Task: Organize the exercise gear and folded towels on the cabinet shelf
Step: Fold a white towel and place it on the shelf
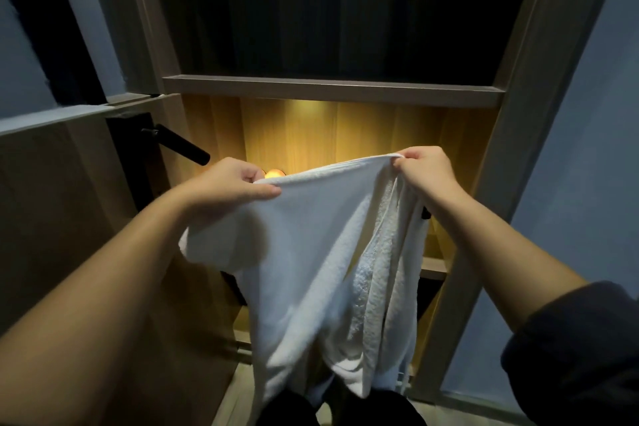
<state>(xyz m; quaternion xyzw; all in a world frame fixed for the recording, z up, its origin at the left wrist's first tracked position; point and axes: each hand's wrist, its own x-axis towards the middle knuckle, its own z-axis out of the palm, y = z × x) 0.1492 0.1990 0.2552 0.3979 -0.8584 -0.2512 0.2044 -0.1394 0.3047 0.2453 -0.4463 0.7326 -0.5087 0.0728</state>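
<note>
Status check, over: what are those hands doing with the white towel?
Status: left hand and right hand pinch white towel by its top edge. Towel hangs unfolded before lit compartment, hiding its lower part. Over.

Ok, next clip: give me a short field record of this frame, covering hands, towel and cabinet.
towel: white, unfolded, hanging from its top edge
left hand: pinches the towel's top edge
right hand: pinches the same edge, further right
cabinet shelf: lit compartment behind the towel, contents mostly hidden
orange object: round, glimpsed past the left hand, identity unclear
door handle: black, left of that shelf
</note>
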